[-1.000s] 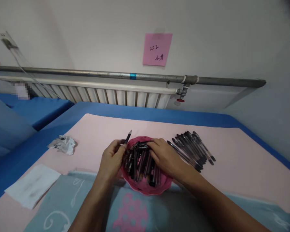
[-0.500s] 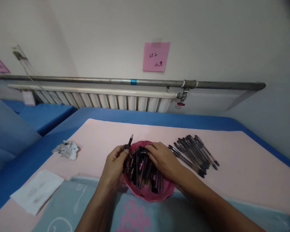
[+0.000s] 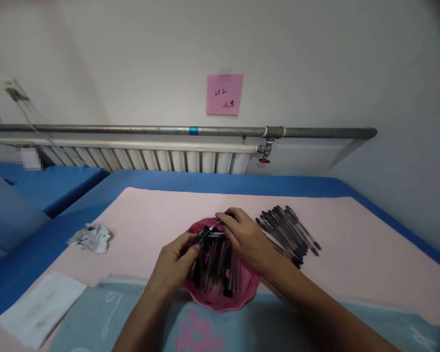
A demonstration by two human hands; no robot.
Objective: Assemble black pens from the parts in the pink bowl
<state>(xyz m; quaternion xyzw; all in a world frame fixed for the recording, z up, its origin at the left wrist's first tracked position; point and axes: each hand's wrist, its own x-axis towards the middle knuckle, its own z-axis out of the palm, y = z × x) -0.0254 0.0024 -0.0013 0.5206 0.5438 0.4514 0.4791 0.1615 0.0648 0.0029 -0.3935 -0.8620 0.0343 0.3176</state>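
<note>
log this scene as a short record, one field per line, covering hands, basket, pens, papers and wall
left hand: holding a dark pen over the basket
right hand: fingers at the pen's far end; exact grip unclear
basket: pink, holding many dark and clear pen pieces
laid-out pens: side by side, right of the basket
papers: crumpled tissue and flat smudged sheet, both on the left
wall: pink note above a metal pipe
</note>
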